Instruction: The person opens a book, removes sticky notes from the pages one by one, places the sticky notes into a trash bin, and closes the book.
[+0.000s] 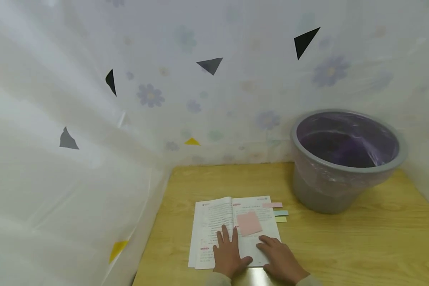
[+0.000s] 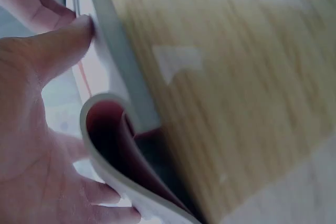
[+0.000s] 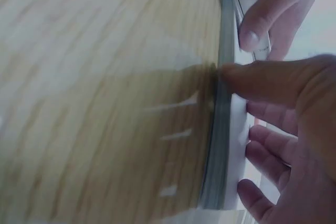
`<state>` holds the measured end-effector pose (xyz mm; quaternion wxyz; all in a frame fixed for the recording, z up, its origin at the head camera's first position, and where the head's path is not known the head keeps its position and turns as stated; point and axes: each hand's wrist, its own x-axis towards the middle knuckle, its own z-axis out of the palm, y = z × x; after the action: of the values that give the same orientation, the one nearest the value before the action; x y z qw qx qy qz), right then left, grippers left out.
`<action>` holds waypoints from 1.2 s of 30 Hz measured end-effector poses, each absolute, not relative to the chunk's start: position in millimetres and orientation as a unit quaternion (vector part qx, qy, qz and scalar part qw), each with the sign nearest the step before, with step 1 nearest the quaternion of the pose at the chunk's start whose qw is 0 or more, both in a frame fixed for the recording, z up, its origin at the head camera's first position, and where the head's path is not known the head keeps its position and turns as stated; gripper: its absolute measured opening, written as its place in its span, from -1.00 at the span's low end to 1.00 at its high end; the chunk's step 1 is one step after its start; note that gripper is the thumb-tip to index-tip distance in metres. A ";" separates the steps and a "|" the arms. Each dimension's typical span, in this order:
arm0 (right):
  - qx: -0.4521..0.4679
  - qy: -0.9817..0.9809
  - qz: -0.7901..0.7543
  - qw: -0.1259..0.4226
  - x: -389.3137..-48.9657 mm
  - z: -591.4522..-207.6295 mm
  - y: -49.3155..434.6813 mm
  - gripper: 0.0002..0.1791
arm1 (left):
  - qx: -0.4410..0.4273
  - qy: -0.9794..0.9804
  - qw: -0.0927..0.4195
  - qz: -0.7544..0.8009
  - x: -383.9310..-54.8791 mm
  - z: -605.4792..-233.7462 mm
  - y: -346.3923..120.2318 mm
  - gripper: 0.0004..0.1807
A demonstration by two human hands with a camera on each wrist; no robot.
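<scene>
On the open book (image 1: 219, 214), the left hand (image 1: 228, 256) lies spread, the right hand (image 1: 280, 257) too! One careless sweep could skew the pink note (image 1: 249, 223) on its right page.

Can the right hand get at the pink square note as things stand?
Likely yes: the right hand's fingertips are just below the pink square note, which lies uncovered on the right page. The left hand is off to the left, leaving that approach free.
</scene>
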<state>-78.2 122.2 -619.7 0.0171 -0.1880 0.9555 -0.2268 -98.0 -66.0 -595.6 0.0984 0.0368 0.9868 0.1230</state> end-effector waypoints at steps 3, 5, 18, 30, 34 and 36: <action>-0.203 0.950 -0.239 0.013 -77.4 -617.1 125.7 -0.42 | 0.026 0.986 0.092 0.134 -97.7 -595.6 -62.5 0.22; -0.211 0.948 -0.239 0.015 -77.3 -616.2 127.1 -0.43 | 0.023 0.986 0.088 0.136 -99.3 -595.7 -60.7 0.24; -0.180 0.935 -0.299 0.063 -95.8 -598.7 139.1 -0.68 | 0.039 0.982 0.096 0.157 -108.3 -597.3 -61.6 0.27; -0.031 0.928 -0.371 -0.027 -190.1 -594.2 194.4 -0.69 | 0.026 0.981 0.110 0.155 -114.4 -597.4 -66.6 0.29; -0.060 0.936 -0.344 -0.032 -206.6 -597.7 202.6 -0.69 | 0.017 0.980 0.126 0.154 -113.3 -594.1 -64.2 0.29; -0.071 0.939 -0.336 -0.032 -213.0 -601.9 205.5 -0.67 | 0.012 0.979 0.131 0.153 -112.6 -592.6 -62.6 0.30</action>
<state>-213.0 205.5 -601.9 -0.0324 -0.0713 0.9387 -0.3358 -112.6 -62.6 -592.6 0.1307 0.0117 0.9795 0.1530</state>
